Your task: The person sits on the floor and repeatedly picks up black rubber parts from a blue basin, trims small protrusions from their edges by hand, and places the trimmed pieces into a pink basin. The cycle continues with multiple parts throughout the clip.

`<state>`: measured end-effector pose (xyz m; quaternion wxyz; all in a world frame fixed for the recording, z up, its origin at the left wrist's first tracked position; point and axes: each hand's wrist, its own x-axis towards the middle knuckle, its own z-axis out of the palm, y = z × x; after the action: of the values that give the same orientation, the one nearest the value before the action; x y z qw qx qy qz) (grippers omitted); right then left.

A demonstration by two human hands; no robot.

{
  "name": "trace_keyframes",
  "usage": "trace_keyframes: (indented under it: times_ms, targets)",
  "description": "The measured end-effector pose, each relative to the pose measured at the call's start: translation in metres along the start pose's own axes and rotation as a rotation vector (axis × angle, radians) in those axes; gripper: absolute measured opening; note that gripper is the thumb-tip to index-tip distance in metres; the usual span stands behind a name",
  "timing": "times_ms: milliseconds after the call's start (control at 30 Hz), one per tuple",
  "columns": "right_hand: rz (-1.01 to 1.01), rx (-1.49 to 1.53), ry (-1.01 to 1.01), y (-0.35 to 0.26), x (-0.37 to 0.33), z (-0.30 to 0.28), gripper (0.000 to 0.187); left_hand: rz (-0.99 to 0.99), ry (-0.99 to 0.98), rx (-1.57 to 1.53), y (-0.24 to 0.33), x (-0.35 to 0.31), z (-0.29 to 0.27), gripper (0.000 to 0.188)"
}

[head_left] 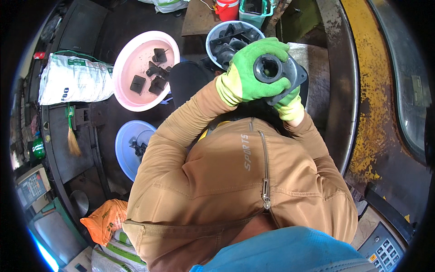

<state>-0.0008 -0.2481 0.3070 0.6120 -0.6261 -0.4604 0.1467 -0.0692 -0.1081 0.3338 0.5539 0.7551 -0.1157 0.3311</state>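
Pink basin (127,59) is seen on L side, w/ several dark pcs lying inside. Below it, blue basin (124,145) is partly hidden by L sleeve (174,120); a small dark cluster (138,148) is held in it. Top ctr., pale-blue tub (213,37) is filled w/ dark pcs. Blk flanged part (297,75) is raised btwn gloved L hand (253,68) and R hand (290,106). Round collar (268,68) is grasped by L fingers (277,46); R fingers are mostly hidden under flange, grip can't be told.

Left hand (244,75) gloved green and yellow, flanged part (291,77) seemingly black, pink basin (124,63)
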Motion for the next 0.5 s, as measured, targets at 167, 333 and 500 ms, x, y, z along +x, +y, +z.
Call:
trace_keyframes:
  times_ms: [167,333,500]
  targets:
    - [0.115,0.005,-0.161,-0.017,0.0,-0.014,0.064,0.003,-0.092,-0.051,0.013,0.006,-0.011,0.045]
    - [0.252,0.256,-0.285,-0.024,0.001,-0.018,0.073,-0.014,-0.212,-0.097,0.011,0.003,-0.014,0.043]
    - [0.331,0.213,-0.423,-0.029,-0.002,-0.026,0.069,-0.013,-0.299,-0.214,0.008,-0.002,-0.017,0.042]
